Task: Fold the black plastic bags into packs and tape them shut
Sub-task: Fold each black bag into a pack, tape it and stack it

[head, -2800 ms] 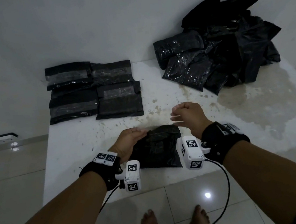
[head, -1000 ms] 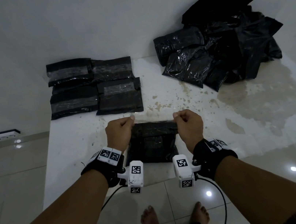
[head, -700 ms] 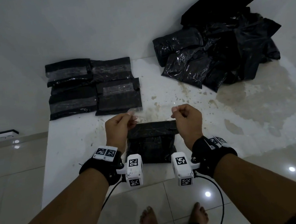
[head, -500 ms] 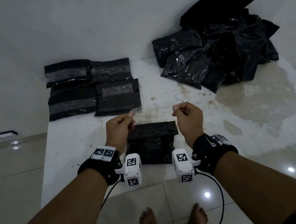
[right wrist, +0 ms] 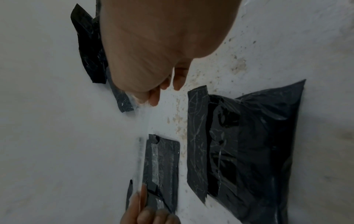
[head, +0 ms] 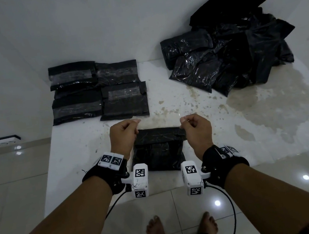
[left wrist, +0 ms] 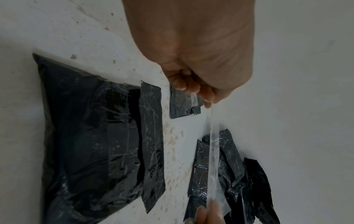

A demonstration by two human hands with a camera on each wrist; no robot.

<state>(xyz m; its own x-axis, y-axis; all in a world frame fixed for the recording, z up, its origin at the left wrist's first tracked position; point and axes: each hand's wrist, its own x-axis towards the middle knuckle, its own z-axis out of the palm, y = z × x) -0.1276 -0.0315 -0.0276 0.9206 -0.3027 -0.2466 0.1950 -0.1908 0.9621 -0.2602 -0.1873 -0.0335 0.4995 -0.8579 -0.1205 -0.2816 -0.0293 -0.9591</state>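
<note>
A folded black bag pack (head: 159, 152) lies on the white table (head: 78, 148) near its front edge, its top flap turned over at the far side. A clear tape strip (left wrist: 213, 151) is stretched taut between my hands, just above the pack's far edge. My left hand (head: 137, 121) pinches the strip's left end. My right hand (head: 183, 122) pinches its right end. In the right wrist view the tape strip (right wrist: 142, 151) shows faintly beside the pack (right wrist: 249, 144). The other fingers of both hands are curled in.
Several finished taped packs (head: 98, 93) lie in a block at the far left. A loose pile of unfolded black bags (head: 235, 44) fills the far right against the wall. The tabletop is stained at the right. My bare feet stand on tiled floor below the front edge.
At first my left hand rested on the pack and my right hand hovered beside it. Both now hold the tape stretched over the pack's far edge, nearly still over the last second.
</note>
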